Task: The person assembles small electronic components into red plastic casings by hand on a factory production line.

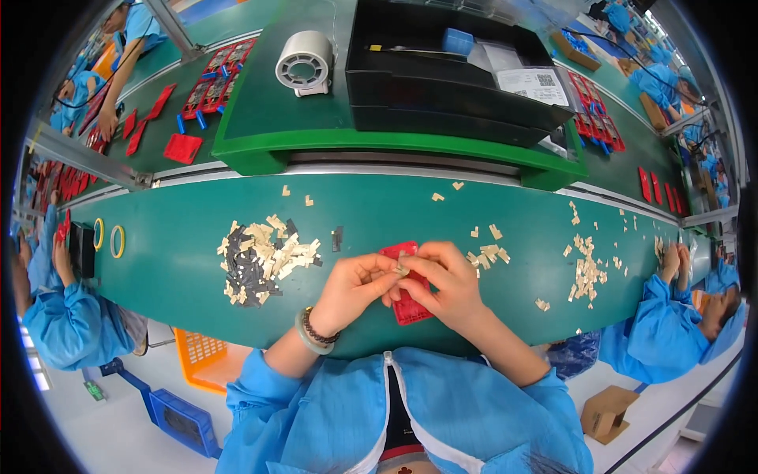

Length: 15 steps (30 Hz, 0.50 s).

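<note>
My left hand [351, 288] and my right hand [448, 286] meet over a red rectangular plastic piece [412, 310] lying on the green table. Between their fingertips is a small cream-coloured piece [401, 268], pinched from both sides; its exact form is partly covered by the fingers. A pile of cream L-shaped pieces [264, 249], mixed with dark grey ones [243, 272], spreads out left of my left hand. Beyond my right hand lie several loose cream pieces [489, 254]. One dark piece [338, 238] rests apart, between the pile and the red piece.
Ahead stands a green raised shelf [395, 144] with a black bin [458, 114] and a small white fan [305, 65]. Yellow tape rings [118, 242] lie at left. Co-workers in blue sit on both sides; another cream pile [586, 268] is at right. An orange basket [207, 359] stands below.
</note>
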Available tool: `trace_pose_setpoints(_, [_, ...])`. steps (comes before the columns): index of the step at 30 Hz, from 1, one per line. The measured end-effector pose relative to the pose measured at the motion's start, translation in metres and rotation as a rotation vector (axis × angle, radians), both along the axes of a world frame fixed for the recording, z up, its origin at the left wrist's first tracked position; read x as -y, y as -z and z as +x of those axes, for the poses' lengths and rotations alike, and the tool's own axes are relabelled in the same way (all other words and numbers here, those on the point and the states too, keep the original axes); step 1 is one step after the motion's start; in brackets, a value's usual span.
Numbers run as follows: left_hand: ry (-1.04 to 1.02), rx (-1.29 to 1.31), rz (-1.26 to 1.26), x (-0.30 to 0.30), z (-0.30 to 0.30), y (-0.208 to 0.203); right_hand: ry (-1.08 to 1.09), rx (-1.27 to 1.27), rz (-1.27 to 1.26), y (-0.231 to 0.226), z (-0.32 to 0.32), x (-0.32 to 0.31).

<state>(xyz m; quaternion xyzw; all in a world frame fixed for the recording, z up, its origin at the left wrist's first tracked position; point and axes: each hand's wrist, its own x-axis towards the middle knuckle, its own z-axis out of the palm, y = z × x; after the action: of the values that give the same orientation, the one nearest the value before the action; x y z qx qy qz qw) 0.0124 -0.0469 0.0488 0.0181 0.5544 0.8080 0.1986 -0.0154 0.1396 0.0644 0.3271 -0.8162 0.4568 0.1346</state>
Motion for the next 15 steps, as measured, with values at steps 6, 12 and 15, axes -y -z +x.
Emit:
trace_pose_setpoints(6, [-0.155,-0.416,-0.368,-0.005,-0.001,-0.007,-0.062,0.319,-0.167,-0.001,0.004,-0.002])
trace_pose_setpoints(12, [-0.035,-0.934,-0.272,-0.009,0.005,-0.008,0.177,0.452,0.017,0.026,0.004,-0.045])
trace_pose_setpoints(15, [-0.027,-0.972,-0.51,-0.002,0.001,0.001,0.386,0.377,0.126,0.04,-0.008,-0.076])
